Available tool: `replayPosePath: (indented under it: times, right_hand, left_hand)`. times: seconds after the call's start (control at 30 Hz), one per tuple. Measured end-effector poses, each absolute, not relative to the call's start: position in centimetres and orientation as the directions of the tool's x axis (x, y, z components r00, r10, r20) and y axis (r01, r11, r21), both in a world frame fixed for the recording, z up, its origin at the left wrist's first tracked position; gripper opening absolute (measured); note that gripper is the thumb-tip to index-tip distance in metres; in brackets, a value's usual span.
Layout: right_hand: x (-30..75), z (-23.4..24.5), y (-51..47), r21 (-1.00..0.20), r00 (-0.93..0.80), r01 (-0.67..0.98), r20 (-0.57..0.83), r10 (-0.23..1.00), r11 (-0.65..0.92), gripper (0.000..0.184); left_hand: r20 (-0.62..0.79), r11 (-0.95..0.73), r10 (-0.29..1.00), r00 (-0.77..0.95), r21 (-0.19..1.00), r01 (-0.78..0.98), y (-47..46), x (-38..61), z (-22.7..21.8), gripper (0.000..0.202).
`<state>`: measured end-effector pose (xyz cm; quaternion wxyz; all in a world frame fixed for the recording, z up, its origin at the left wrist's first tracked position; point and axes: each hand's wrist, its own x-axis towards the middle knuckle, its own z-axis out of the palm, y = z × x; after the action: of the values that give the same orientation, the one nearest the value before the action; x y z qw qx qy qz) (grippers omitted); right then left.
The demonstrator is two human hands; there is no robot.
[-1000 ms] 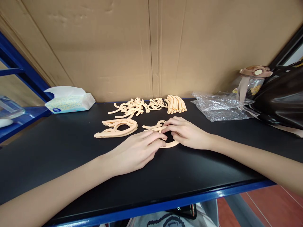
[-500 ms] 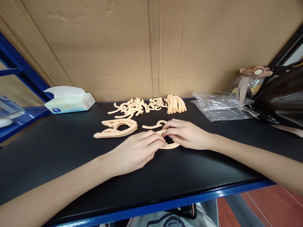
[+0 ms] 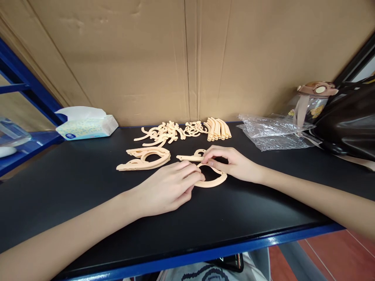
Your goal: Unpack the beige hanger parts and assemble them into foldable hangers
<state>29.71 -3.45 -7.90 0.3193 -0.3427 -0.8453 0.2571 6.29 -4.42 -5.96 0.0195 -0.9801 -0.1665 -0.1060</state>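
Note:
A rounded beige hanger piece (image 3: 211, 182), like part of a folding clothes hanger, lies on the black table. My left hand (image 3: 170, 187) is closed on its left side, with the fingertips hiding that end. My right hand (image 3: 231, 162) pinches the right end of a straight beige hanger arm (image 3: 189, 158) just above the rounded piece. Behind this arm shows the curl of a beige hook piece (image 3: 200, 152), partly covered. Left of my hands lies a small stack of folded beige hangers (image 3: 155, 164).
At the back are a loose pile of beige hook pieces (image 3: 164, 132) and a row of curved beige arms (image 3: 218, 129). A tissue pack (image 3: 88, 127) stands left. Clear plastic bags (image 3: 272, 132), a bottle (image 3: 315, 99) and a black bag (image 3: 351, 121) are right.
The straight hanger arm has come away from the rounded piece, up over the hook piece, with my right hand's fingers. More of the rounded piece shows. My left hand has hardly moved.

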Motion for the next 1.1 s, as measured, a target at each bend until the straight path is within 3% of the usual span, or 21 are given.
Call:
replayPosePath:
  times: [0.1, 0.2, 0.43, 0.57, 0.7, 0.93, 1.1]
  right_hand:
    - [29.7, -8.0, -3.3, -0.715, -0.511, 0.369, 0.378, 0.772, 0.594, 0.017]
    - [29.8, -7.9, -3.4, -0.657, -0.493, 0.433, 0.4, 0.773, 0.617, 0.03]
    - [30.0, -7.4, -3.6, -0.325, -0.424, 0.753, 0.424, 0.8, 0.571, 0.016]
    - [30.0, -7.3, -3.7, -0.062, -0.491, 0.821, 0.431, 0.757, 0.568, 0.034]
    - [29.9, -7.3, -4.1, 0.111, -0.572, 0.785, 0.506, 0.645, 0.61, 0.043]
    - [29.6, -6.9, -4.5, 0.073, -0.752, 0.565, 0.454, 0.477, 0.822, 0.042]
    - [29.7, -7.1, -4.6, -0.063, -0.791, 0.508, 0.361, 0.494, 0.859, 0.033]
  left_hand:
    - [0.213, -0.943, 0.329, 0.92, 0.022, 0.332, -4.5, 6.3, -5.9, 0.022]
    - [0.235, -0.949, 0.309, 0.922, 0.017, 0.314, -4.6, 6.4, -5.8, 0.018]
    - [0.254, -0.956, 0.235, 0.938, -0.116, 0.27, -4.7, 6.5, -5.9, 0.016]
    - [0.272, -0.945, 0.206, 0.94, -0.195, 0.263, -4.6, 6.6, -5.9, 0.024]
    - [0.301, -0.932, 0.185, 0.936, -0.249, 0.264, -4.4, 6.7, -6.1, 0.03]
    - [0.32, -0.939, 0.184, 0.929, -0.223, 0.263, -4.4, 6.6, -6.2, 0.03]
    - [0.327, -0.938, 0.191, 0.926, -0.217, 0.27, -4.2, 6.6, -6.3, 0.032]
